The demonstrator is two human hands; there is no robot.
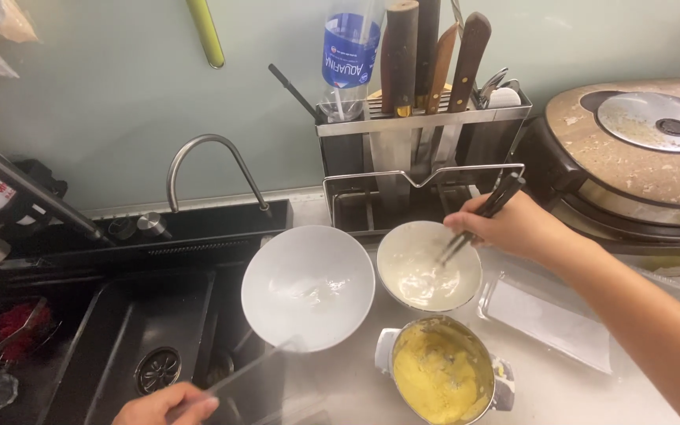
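Head view: right hand [513, 228], grip closed on dark chopsticks [482, 216], tips slanting down-left into the small white bowl [428, 266] of pale batter. Left of it, large empty white bowl [307, 287]; in front, steel pot [442, 370] of yellow mash. Left hand [168, 405] pinches a thin blurred utensil [249, 368] aimed at the large bowl, on the counter [576, 386].
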